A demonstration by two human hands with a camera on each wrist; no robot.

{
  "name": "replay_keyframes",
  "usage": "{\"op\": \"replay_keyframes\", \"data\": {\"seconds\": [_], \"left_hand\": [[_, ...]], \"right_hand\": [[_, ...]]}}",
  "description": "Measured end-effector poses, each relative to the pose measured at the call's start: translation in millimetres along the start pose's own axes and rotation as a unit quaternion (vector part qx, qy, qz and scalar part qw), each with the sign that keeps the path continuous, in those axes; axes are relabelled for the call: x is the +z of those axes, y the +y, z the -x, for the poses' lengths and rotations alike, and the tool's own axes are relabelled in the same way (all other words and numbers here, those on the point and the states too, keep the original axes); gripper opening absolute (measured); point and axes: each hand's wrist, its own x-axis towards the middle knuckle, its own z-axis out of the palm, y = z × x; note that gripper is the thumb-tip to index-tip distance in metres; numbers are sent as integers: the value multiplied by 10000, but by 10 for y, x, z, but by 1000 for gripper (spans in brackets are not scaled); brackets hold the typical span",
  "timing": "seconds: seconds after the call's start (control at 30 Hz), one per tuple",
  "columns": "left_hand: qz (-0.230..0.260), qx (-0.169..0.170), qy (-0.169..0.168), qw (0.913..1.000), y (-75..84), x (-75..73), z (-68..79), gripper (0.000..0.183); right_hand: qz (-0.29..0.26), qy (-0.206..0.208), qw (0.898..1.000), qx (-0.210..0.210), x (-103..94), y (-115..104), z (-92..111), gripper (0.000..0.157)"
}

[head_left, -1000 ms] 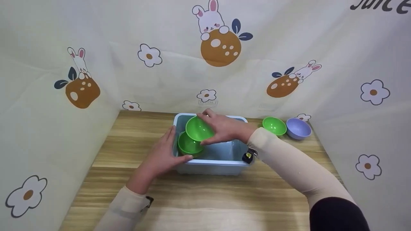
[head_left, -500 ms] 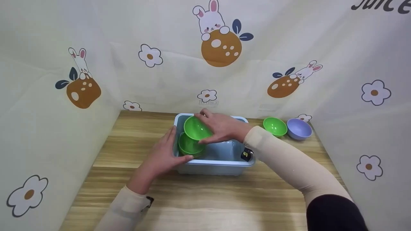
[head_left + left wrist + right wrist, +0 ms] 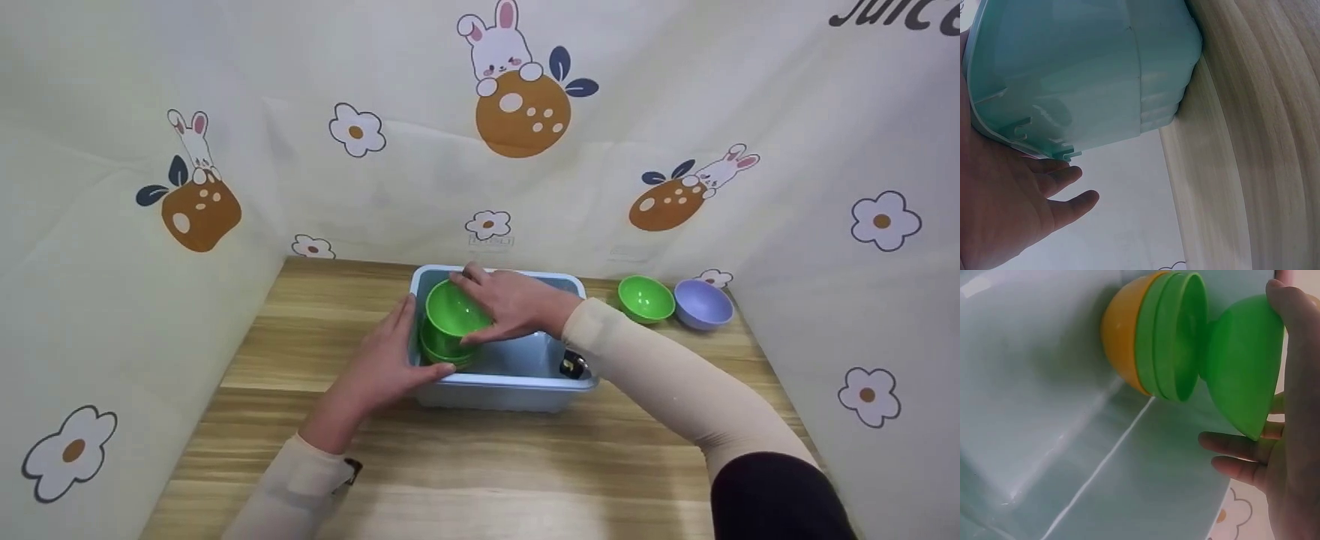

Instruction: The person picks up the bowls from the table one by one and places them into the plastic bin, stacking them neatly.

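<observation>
My right hand (image 3: 521, 304) pinches the rim of a green bowl (image 3: 454, 309) between thumb and fingers, at the left end of a light blue plastic bin (image 3: 517, 382). Right under it, two nested green bowls (image 3: 1176, 337) sit in an orange bowl (image 3: 1117, 332); this stack lies inside the bin, and in the right wrist view the held bowl's base is close at its mouth. My left hand (image 3: 379, 367) rests on the bin's left end, its thumb along the front rim and its fingers straight along the side. The left wrist view shows those fingers (image 3: 1075, 208) beside the bin's outer wall.
Another green bowl (image 3: 646, 299) and a purple bowl (image 3: 703, 304) stand side by side at the back right of the wooden table (image 3: 480, 472). Cloth walls (image 3: 405, 180) printed with rabbits, oranges and flowers enclose the back and both sides.
My right hand has lowered the green bowl slightly leftward toward the stack, covering more of it. The left hand keeps its place on the bin. The head view has shifted a little.
</observation>
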Motion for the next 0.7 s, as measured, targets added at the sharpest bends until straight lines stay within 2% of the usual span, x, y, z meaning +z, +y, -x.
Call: {"op": "replay_keyframes", "data": {"seconds": [0.27,0.5,0.7], "left_hand": [[80,85,-22,9999,28,-19,4,136],[-9,142,-25,9999,20,-15,-2,137],[28,157,10,9999,10,-2,0,131]], "right_hand": [[116,-331,9994,-41,78,-40,-42,113],[292,-376,9988,-122,171,-60,-83,111],[459,-398,9980,-197,221,-81,-104,110]]}}
